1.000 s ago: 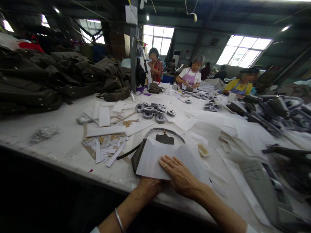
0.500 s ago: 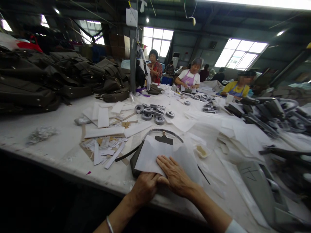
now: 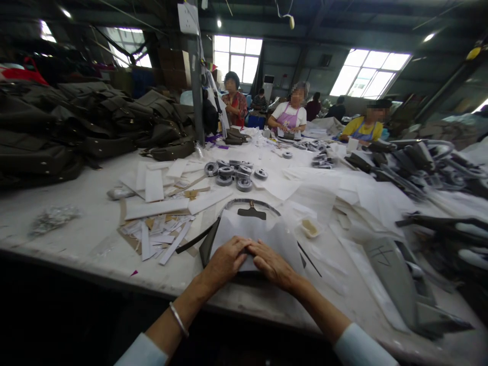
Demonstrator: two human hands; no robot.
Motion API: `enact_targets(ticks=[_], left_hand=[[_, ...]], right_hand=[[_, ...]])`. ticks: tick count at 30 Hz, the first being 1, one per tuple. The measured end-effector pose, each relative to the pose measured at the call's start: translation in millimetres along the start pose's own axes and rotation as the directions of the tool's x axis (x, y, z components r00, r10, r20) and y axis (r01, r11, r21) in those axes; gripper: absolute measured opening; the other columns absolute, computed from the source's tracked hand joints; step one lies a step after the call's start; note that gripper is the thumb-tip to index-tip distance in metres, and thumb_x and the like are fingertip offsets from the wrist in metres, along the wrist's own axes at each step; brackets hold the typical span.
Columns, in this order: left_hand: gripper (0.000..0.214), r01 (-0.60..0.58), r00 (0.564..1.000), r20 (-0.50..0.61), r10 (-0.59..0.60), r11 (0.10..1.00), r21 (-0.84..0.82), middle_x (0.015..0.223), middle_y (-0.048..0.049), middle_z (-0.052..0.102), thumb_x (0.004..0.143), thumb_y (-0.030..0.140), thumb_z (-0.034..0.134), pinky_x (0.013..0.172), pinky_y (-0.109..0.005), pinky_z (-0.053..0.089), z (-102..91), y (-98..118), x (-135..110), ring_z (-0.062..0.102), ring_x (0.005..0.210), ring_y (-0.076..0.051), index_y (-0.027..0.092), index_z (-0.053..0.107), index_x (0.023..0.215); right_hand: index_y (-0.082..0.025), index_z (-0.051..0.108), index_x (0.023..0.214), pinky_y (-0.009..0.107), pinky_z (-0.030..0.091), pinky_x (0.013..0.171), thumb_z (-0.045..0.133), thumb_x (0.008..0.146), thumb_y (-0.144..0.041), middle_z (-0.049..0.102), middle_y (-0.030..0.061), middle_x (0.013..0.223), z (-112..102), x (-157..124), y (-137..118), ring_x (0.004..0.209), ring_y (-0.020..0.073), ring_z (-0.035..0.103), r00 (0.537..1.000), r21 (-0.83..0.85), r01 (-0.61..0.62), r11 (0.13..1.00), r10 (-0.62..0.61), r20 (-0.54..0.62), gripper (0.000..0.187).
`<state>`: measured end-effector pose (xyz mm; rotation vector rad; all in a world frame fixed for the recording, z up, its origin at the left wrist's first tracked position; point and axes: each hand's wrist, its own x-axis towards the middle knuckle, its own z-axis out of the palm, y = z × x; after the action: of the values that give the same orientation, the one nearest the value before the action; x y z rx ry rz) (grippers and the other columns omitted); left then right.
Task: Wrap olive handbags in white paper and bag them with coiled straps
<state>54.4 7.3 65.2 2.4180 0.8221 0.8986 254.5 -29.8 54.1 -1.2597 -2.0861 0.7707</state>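
A dark olive handbag (image 3: 207, 245) lies flat near the table's front edge, mostly covered by a sheet of white tissue paper (image 3: 249, 229). Its curved handle (image 3: 249, 202) and a dark tab show above the sheet. My left hand (image 3: 225, 259) and my right hand (image 3: 271, 263) rest side by side on the lower part of the paper, fingers bent and pressing down on it, fingertips meeting in the middle. A metal bangle sits on my left wrist.
White paper strips and cardboard scraps (image 3: 160, 234) lie to the left, tape rolls (image 3: 234, 175) behind. Stacks of dark bags (image 3: 76, 127) fill the far left; bags and handles (image 3: 419, 168) crowd the right. A small tray (image 3: 309, 227) sits right of the bag. Several people work at the far end.
My left hand has come up from the table edge onto the paper beside my right hand. The right hand's fingers have curled in, and the sheet's lower edge has been drawn up.
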Motion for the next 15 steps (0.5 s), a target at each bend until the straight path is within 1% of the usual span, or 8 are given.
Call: enact_targets(ticks=[1, 3, 5, 7, 8, 9, 12, 15], left_hand=[[0.033, 0.023, 1.000, -0.001, -0.023, 1.000, -0.017, 0.117, -0.0058, 0.066, 0.089, 0.011, 0.052, 0.098, -0.033, 0.052, 5.4, -9.4, -1.2, 0.063, 0.110, -0.018, 0.022, 0.058, 0.120], [0.030, 0.021, 1.000, -0.003, -0.021, 1.000, -0.012, 0.117, -0.0057, 0.066, 0.090, 0.013, 0.053, 0.098, -0.033, 0.052, 12.9, -21.8, -6.5, 0.063, 0.110, -0.018, 0.022, 0.061, 0.117], [0.025, -0.019, 1.000, 0.007, 0.019, 1.000, 0.022, 0.113, -0.0045, 0.068, 0.093, 0.016, 0.052, 0.095, -0.031, 0.053, 15.5, -25.0, -11.8, 0.064, 0.106, -0.018, 0.023, 0.065, 0.113], [0.024, -0.065, 0.998, 0.014, 0.064, 0.996, 0.064, 0.110, -0.0036, 0.070, 0.095, 0.018, 0.050, 0.092, -0.030, 0.053, 15.4, -22.6, -14.2, 0.065, 0.103, -0.017, 0.024, 0.065, 0.113], [0.024, -0.084, 0.996, 0.017, 0.082, 0.992, 0.090, 0.111, -0.0037, 0.070, 0.096, 0.018, 0.049, 0.092, -0.030, 0.053, 14.9, -20.7, -14.2, 0.065, 0.102, -0.017, 0.024, 0.064, 0.114], [0.024, -0.100, 0.995, 0.019, 0.099, 0.988, 0.118, 0.112, -0.0041, 0.070, 0.096, 0.018, 0.049, 0.092, -0.031, 0.053, 14.5, -19.0, -13.8, 0.065, 0.102, -0.018, 0.023, 0.064, 0.114], [0.024, -0.138, 0.990, 0.056, 0.130, 0.972, 0.190, 0.120, -0.0056, 0.068, 0.096, 0.016, 0.047, 0.093, -0.034, 0.052, 14.1, -16.1, -11.7, 0.064, 0.104, -0.019, 0.021, 0.063, 0.114], [0.026, -0.149, 0.984, 0.129, 0.122, 0.963, 0.226, 0.115, -0.0060, 0.070, 0.094, 0.010, 0.046, 0.090, -0.035, 0.052, 14.9, -15.2, -10.2, 0.065, 0.102, -0.020, 0.019, 0.061, 0.114]], right_hand=[[-0.022, 0.062, 0.129, 0.044, 0.036, 0.113, 0.041, 0.099, -0.049, 0.062, 0.0081, 0.133, -0.7, 0.5, 4.7, 0.127, 0.0224, 0.054, 0.994, 0.103, -0.057, 0.993, 0.065, -0.082, 0.046], [-0.023, 0.068, 0.118, 0.040, 0.048, 0.101, 0.043, 0.098, -0.045, 0.070, 0.0067, 0.119, 0.0, 1.4, 12.6, 0.112, 0.0217, 0.064, 0.946, 0.221, -0.147, 0.964, 0.203, -0.254, 0.039], [-0.023, 0.070, 0.108, 0.036, 0.053, 0.091, 0.051, 0.093, -0.040, 0.073, 0.0054, 0.106, 3.2, 2.5, 16.4, 0.100, 0.0213, 0.067, 0.886, 0.241, -0.191, 0.952, 0.273, -0.375, 0.029], [-0.024, 0.072, 0.093, 0.033, 0.053, 0.085, 0.060, 0.087, -0.035, 0.072, 0.0032, 0.093, 7.1, 3.9, 15.6, 0.090, 0.0200, 0.067, 0.846, 0.230, -0.197, 0.953, 0.283, -0.452, 0.018], [-0.023, 0.072, 0.087, 0.032, 0.052, 0.083, 0.062, 0.085, -0.033, 0.071, 0.0026, 0.089, 8.8, 4.8, 14.1, 0.086, 0.0193, 0.066, 0.844, 0.208, -0.189, 0.960, 0.267, -0.465, 0.014], [-0.023, 0.073, 0.083, 0.031, 0.052, 0.082, 0.063, 0.083, -0.030, 0.071, 0.0023, 0.087, 10.1, 5.6, 12.5, 0.085, 0.0187, 0.066, 0.853, 0.179, -0.177, 0.968, 0.242, -0.462, 0.012], [-0.023, 0.073, 0.079, 0.029, 0.051, 0.080, 0.062, 0.083, -0.024, 0.069, 0.0022, 0.082, 11.3, 7.7, 9.2, 0.082, 0.0174, 0.065, 0.884, 0.106, -0.167, 0.980, 0.196, -0.424, 0.012], [-0.022, 0.073, 0.078, 0.028, 0.051, 0.078, 0.060, 0.083, -0.019, 0.069, 0.0025, 0.082, 10.6, 8.9, 9.1, 0.080, 0.0164, 0.065, 0.910, 0.038, -0.186, 0.982, 0.187, -0.370, 0.014]])
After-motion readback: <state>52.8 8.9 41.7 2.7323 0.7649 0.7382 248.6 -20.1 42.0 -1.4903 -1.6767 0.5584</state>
